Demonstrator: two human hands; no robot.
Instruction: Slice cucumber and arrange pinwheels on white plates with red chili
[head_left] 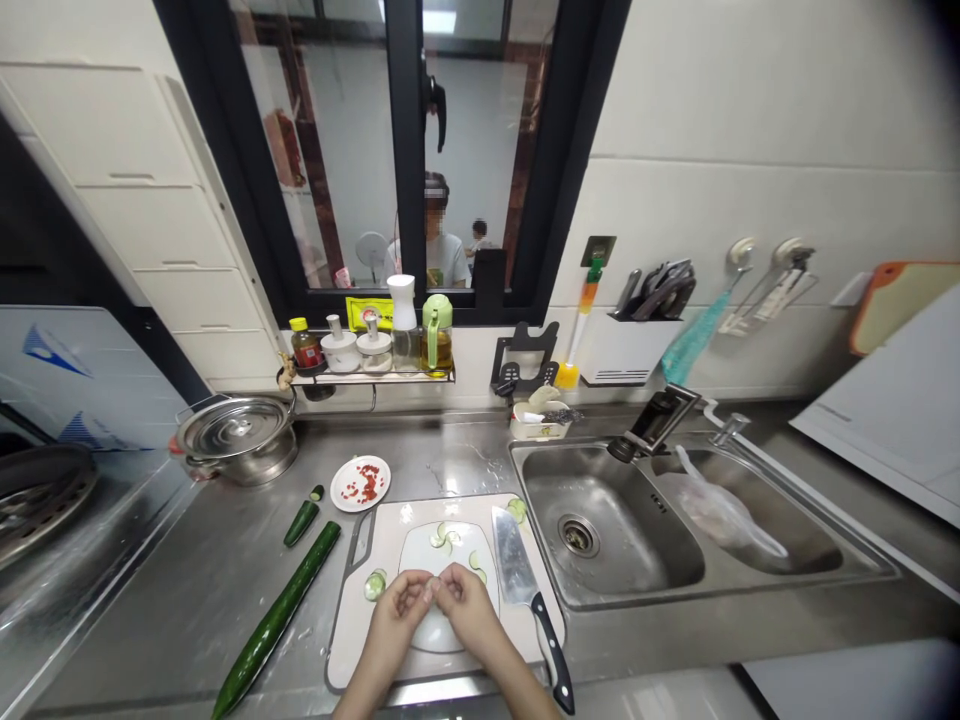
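Note:
My left hand (401, 610) and my right hand (466, 602) meet fingertip to fingertip over a white plate (442, 545) on the pale cutting board (390, 545). Both hands are closed in a pinch around something too small to make out. A few cucumber slices (442, 538) lie on the plate, and one more slice (374, 584) rests on the board left of my left hand. A kitchen knife (525, 590) with a black handle lies on the board's right side, blade pointing away. A long whole cucumber (276, 620) lies on the steel counter left of the board.
A short cucumber piece (301, 522) and a small plate of chopped red chilli (361, 483) sit beyond the board. A lidded steel pot (236, 437) stands at the left. The double sink (600, 520) is right of the board, a plastic bag (720, 515) in its far basin. A person stands behind the window.

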